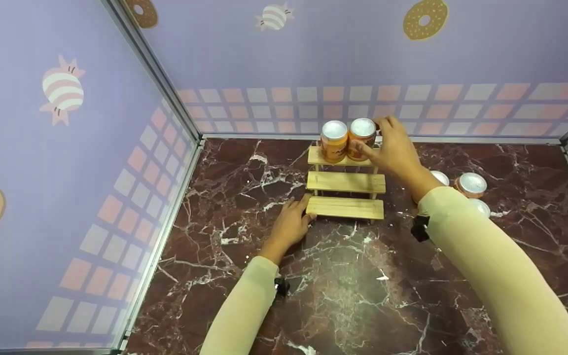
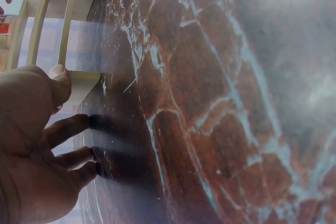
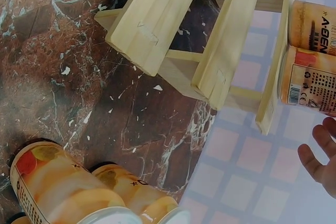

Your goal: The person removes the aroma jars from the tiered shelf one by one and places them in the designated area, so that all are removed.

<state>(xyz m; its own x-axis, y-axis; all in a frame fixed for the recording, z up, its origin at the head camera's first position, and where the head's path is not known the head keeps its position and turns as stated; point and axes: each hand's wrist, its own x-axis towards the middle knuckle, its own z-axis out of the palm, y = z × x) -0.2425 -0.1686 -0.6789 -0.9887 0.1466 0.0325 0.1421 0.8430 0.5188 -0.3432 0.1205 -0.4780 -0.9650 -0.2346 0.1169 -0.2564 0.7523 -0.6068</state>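
A small three-tiered wooden stand point(image 1: 346, 182) bears two orange cans with pale lids on its top tier. The left can point(image 1: 334, 143) stands right beside the right can point(image 1: 363, 129), both upright. My right hand point(image 1: 397, 148) is around the right can, thumb in front and fingers at its far right side; in the right wrist view its spread fingers point(image 3: 315, 153) show a gap from that can. My left hand point(image 1: 289, 222) holds the left end of the lowest tier point(image 2: 84, 85), thumb at its front edge, other fingers reaching down by the tabletop.
Several more orange cans point(image 3: 63, 182) stand on the dark marbled table point(image 1: 343, 286) to the right, partly behind my right forearm. A patterned wall point(image 1: 284, 59) rises close behind the stand, and another wall point(image 1: 27, 162) stands at the left.
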